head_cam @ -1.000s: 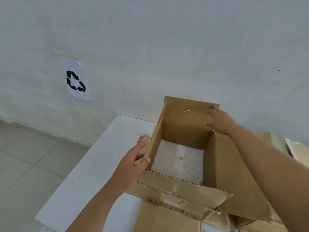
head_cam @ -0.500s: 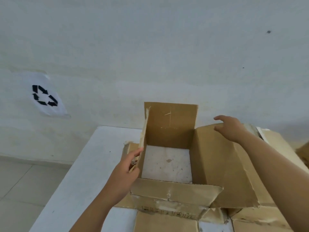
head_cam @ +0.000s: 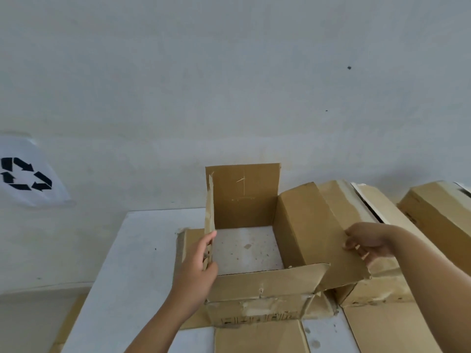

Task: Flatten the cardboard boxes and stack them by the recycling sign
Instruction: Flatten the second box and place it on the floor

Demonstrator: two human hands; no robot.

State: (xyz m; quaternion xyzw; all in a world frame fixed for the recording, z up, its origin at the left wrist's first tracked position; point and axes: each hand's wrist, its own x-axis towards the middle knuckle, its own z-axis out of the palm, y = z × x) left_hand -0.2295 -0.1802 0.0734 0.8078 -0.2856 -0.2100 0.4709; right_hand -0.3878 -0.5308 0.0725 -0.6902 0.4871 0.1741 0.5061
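Observation:
An open brown cardboard box (head_cam: pixel 244 197) with no bottom stands on the white table (head_cam: pixel 135 263); the tabletop shows through it. My left hand (head_cam: pixel 197 266) grips the box's left wall near its front corner. My right hand (head_cam: pixel 367 242) holds the outer edge of the right flap (head_cam: pixel 318 233), which leans outward. The recycling sign (head_cam: pixel 25 174), a white sheet with black arrows, hangs on the wall at far left.
More cardboard boxes (head_cam: pixel 438 212) stand behind and to the right, close against the one I hold. Flat cardboard (head_cam: pixel 260 340) lies on the table in front. Another piece (head_cam: pixel 68 324) leans below the table's left edge. The wall is just behind the table.
My right hand left the box's back wall, moved right and toward me, and took hold of the right flap's edge. The view swung right, so the sign slid to the left border.

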